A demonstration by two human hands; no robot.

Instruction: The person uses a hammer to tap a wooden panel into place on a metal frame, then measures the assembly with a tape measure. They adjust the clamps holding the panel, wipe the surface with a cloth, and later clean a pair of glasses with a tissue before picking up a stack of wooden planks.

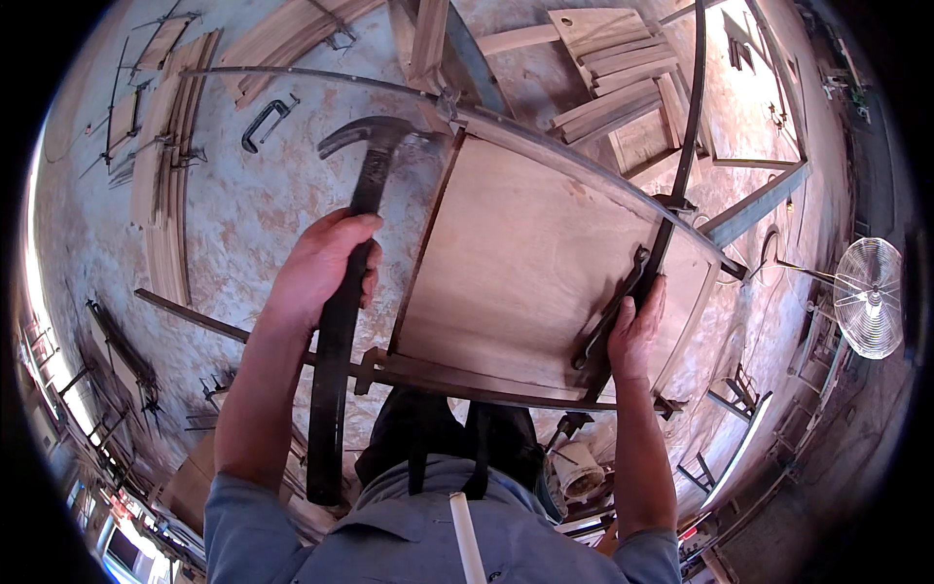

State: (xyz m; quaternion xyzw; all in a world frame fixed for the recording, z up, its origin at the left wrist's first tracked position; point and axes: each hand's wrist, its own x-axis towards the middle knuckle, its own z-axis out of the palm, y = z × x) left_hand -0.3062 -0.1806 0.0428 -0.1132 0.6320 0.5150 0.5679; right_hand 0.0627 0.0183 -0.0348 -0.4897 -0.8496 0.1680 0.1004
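Observation:
My left hand is wrapped round the black handle of a claw hammer. The hammer's head points up, beside the far left corner of a framed wooden panel. On the right, my right hand lies with its fingers stretched out against a dark bar clamp that crosses the panel. A wrench rests on the panel just left of that bar. Other bar clamps run along the panel's near edge and its far edge.
A C-clamp lies on the mottled floor at the left, near a long stack of boards. More wooden pieces sit beyond the panel. A metal fan stands at the far right, and a white bucket is near my legs.

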